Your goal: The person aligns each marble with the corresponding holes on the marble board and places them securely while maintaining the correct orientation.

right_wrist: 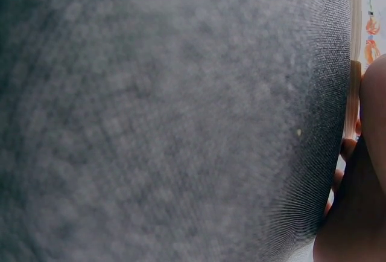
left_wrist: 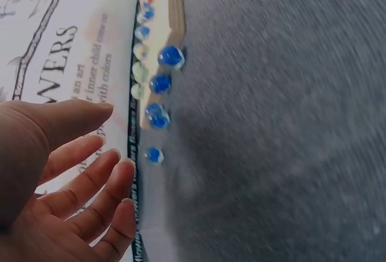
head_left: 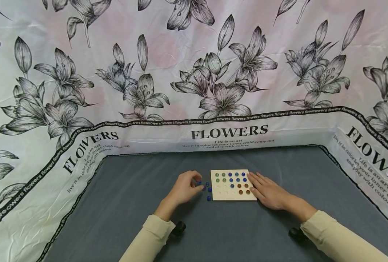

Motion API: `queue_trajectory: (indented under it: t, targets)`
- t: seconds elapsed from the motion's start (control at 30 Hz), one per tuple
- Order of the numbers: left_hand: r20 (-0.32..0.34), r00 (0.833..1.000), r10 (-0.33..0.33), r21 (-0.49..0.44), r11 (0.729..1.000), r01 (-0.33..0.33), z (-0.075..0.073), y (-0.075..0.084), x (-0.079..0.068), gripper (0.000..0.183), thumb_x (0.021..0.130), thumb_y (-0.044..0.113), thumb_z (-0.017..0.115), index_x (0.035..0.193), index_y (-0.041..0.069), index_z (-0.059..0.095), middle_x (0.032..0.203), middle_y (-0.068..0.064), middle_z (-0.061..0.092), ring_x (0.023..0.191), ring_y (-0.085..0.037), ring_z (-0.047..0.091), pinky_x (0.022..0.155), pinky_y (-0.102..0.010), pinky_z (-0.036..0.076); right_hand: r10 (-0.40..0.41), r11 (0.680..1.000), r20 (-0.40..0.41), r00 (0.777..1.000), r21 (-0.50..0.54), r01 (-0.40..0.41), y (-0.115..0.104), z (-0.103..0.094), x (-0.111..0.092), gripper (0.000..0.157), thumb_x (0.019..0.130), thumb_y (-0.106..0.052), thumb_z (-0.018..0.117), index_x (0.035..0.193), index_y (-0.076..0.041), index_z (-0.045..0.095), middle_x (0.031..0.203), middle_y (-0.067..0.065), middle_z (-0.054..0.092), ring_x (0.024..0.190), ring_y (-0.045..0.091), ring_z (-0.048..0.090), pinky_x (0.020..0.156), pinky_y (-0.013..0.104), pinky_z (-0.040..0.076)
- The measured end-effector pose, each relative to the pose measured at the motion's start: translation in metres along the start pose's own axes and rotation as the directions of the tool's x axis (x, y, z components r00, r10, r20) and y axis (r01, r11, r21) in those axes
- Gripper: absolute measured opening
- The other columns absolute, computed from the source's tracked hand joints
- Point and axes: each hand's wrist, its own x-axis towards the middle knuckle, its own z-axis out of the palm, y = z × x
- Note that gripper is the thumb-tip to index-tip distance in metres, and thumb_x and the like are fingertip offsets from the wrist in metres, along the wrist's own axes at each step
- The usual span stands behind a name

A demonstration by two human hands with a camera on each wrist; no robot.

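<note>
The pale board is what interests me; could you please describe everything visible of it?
The board is a rectangular, cream slab, seemingly wood, lying flat on the grey cloth. Round hollows hold green marbles at far left, blue ones toward the far middle and right, and amber ones at near right; those at near left are empty. The right hand touches its right edge.

Room between sleeves (head_left: 152,233), blue marbles (head_left: 209,198) in the way left of board (head_left: 227,197)

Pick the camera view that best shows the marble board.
Head view: the marble board shows nearly its whole top, right hand at one edge. Left wrist: steeply slanted, cut off at top. Right wrist: mostly its side.
</note>
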Motion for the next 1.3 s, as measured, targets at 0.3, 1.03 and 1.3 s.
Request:
queue_trajectory:
  t: [0.3, 1.03, 1.3]
  targets:
    - [0.003, 0.999, -0.036, -0.021, 0.999, 0.036, 0.001, -0.015, 0.000, 0.033, 0.093, 0.010, 0.076, 0.121, -0.002, 0.065, 0.110, -0.016, 0.064, 0.078, -0.015, 0.058, 0.066, -0.029, 0.049, -0.003, 1.000, -0.017, 1.000, 0.004, 0.003, -0.002, -0.002, -0.001, 0.061, 0.112, -0.038, 0.038, 0.160, -0.002, 0.028, 0.166, 0.020, 0.026, 0.152, 0.045, 0.022, 0.119, 0.060, 0.020]
    - [0.038, 0.989, -0.144, -0.042, 0.988, 0.146, 0.010, -0.029, 0.017, 0.029, 0.092, 0.014, 0.077, 0.116, 0.001, 0.070, 0.094, -0.004, 0.064, 0.077, -0.014, 0.055, 0.072, -0.034, 0.047, 0.016, 1.000, -0.006, 1.000, 0.002, -0.016, -0.002, 0.000, 0.000, 0.062, 0.112, -0.039, 0.038, 0.160, -0.002, 0.028, 0.166, 0.019, 0.026, 0.152, 0.045, 0.021, 0.119, 0.061, 0.020]
    - [0.019, 0.987, -0.162, -0.021, 0.986, 0.163, 0.010, -0.026, 0.020, 0.020, 0.091, 0.013, 0.078, 0.108, 0.003, 0.073, 0.086, -0.001, 0.064, 0.075, -0.013, 0.054, 0.071, -0.034, 0.046, -0.043, 0.999, -0.055, 0.998, 0.003, 0.043, -0.009, -0.007, -0.004, 0.059, 0.112, -0.036, 0.040, 0.159, -0.001, 0.031, 0.162, 0.025, 0.032, 0.147, 0.051, 0.027, 0.115, 0.063, 0.024]
